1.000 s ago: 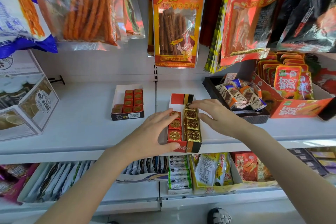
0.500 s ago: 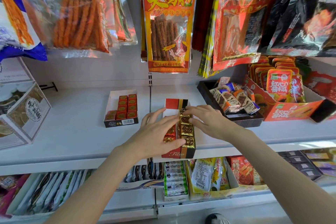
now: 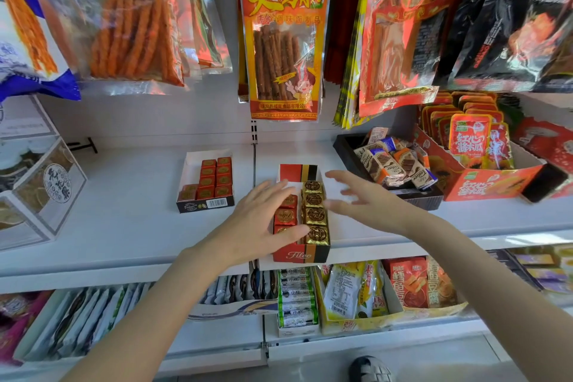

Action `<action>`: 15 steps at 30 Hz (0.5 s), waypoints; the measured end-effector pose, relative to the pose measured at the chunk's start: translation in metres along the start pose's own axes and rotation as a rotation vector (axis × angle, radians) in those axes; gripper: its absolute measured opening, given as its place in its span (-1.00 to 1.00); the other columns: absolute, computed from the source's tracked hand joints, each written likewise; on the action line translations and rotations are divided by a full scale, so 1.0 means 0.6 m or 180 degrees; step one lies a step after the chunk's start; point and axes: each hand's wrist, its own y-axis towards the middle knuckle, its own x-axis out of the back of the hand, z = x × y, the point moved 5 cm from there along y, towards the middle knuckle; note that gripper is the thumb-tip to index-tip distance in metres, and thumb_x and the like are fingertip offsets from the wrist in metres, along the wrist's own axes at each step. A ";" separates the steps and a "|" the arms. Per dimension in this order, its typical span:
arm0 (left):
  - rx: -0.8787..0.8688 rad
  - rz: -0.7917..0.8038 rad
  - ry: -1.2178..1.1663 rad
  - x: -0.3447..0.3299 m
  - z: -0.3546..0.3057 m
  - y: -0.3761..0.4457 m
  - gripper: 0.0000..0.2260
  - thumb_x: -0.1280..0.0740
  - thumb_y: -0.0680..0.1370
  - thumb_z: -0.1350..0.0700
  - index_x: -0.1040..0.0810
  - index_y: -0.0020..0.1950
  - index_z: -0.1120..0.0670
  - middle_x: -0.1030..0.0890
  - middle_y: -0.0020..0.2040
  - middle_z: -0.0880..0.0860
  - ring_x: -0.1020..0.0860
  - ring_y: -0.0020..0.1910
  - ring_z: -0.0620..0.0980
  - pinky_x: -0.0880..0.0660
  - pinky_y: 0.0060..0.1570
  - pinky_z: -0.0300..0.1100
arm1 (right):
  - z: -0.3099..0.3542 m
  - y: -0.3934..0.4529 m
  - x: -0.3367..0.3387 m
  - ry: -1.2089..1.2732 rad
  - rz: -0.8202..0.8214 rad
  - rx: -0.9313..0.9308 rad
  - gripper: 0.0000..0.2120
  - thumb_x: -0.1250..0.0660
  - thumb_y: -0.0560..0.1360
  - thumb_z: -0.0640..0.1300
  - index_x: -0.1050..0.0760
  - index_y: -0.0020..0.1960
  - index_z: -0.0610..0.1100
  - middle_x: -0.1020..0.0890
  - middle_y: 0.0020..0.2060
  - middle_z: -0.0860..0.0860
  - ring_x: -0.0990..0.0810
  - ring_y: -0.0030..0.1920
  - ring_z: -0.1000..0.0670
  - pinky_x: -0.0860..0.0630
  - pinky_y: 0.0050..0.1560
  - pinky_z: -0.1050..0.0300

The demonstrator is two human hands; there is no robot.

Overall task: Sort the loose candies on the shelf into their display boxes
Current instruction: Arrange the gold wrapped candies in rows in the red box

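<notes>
A red, gold and black display box (image 3: 300,253) stands at the white shelf's front edge, holding a column of gold-wrapped candies (image 3: 315,214) and a column of red-wrapped candies (image 3: 286,215). My left hand (image 3: 263,223) lies flat over the red column, fingers spread, thumb across the box's lower part. My right hand (image 3: 359,200) hovers just right of the gold column, fingers apart and blurred, holding nothing. A second, white box with red candies (image 3: 207,183) sits further left and back.
A black tray of wrapped chocolate bars (image 3: 387,164) and an orange carton of red packets (image 3: 483,186) stand to the right. Snack bags hang from above. White boxes (image 3: 37,189) sit at the left. A lower shelf holds more packets.
My right hand has lifted off the gold candies and drawn away to the right, fingers opening. My left hand stays flat on the red column. The view has tilted slightly.
</notes>
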 end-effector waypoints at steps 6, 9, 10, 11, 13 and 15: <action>0.0594 0.0472 -0.0933 -0.019 0.007 -0.038 -0.02 -0.43 0.36 -0.10 0.23 0.49 0.02 -0.15 0.47 -0.11 -0.25 0.37 -0.17 -0.22 0.34 -0.27 | -0.001 -0.042 -0.063 0.0118 0.0443 -0.0114 0.03 -0.50 0.29 0.03 0.17 0.47 0.08 -0.24 0.44 0.00 -0.35 0.26 0.12 -0.31 0.28 0.22; 0.0740 0.0304 -0.1090 -0.019 0.022 -0.035 -0.01 -0.46 0.36 -0.04 0.24 0.49 0.00 -0.14 0.51 0.02 -0.27 0.42 -0.01 -0.25 0.40 -0.08 | 0.000 -0.037 -0.067 0.0120 0.0058 -0.0037 0.00 -0.50 0.32 -0.06 0.14 0.48 0.03 -0.32 0.39 0.00 -0.41 0.14 0.12 -0.37 0.14 0.30; 0.0752 0.0266 -0.1070 -0.018 0.022 -0.034 -0.04 -0.45 0.37 -0.01 0.19 0.50 -0.01 -0.19 0.49 0.02 -0.31 0.39 -0.01 -0.28 0.38 -0.08 | -0.001 -0.034 -0.067 0.0222 0.0020 -0.0045 -0.01 -0.50 0.32 -0.08 0.13 0.48 0.02 -0.32 0.39 0.00 -0.42 0.13 0.11 -0.39 0.12 0.31; 0.0731 0.0206 -0.1044 -0.016 0.021 -0.033 -0.09 -0.45 0.38 0.01 0.14 0.50 -0.03 -0.23 0.47 0.02 -0.36 0.34 -0.04 -0.31 0.35 -0.12 | -0.002 -0.031 -0.066 0.0312 0.0019 -0.0050 -0.02 -0.50 0.33 -0.10 0.12 0.48 0.02 -0.32 0.39 0.00 -0.44 0.12 0.09 -0.41 0.09 0.31; 0.0647 0.0079 -0.1070 -0.010 0.015 -0.028 -0.15 -0.44 0.40 0.06 0.06 0.49 -0.03 -0.32 0.42 0.02 -0.41 0.19 -0.15 -0.34 0.25 -0.22 | -0.001 -0.020 -0.066 0.0407 0.0042 -0.0052 -0.04 -0.49 0.34 -0.14 0.11 0.48 0.02 -0.32 0.39 -0.01 -0.48 0.10 0.06 -0.45 0.01 0.33; 0.0645 -0.0071 -0.1133 -0.006 0.019 -0.017 -0.18 -0.44 0.41 0.10 0.04 0.49 -0.02 -0.36 0.39 0.02 -0.42 0.12 -0.18 -0.36 0.21 -0.25 | 0.003 -0.002 -0.064 0.0445 0.0019 -0.0045 -0.06 -0.47 0.35 -0.18 0.10 0.48 0.00 -0.31 0.39 -0.03 -0.50 0.07 0.02 -0.49 -0.05 0.31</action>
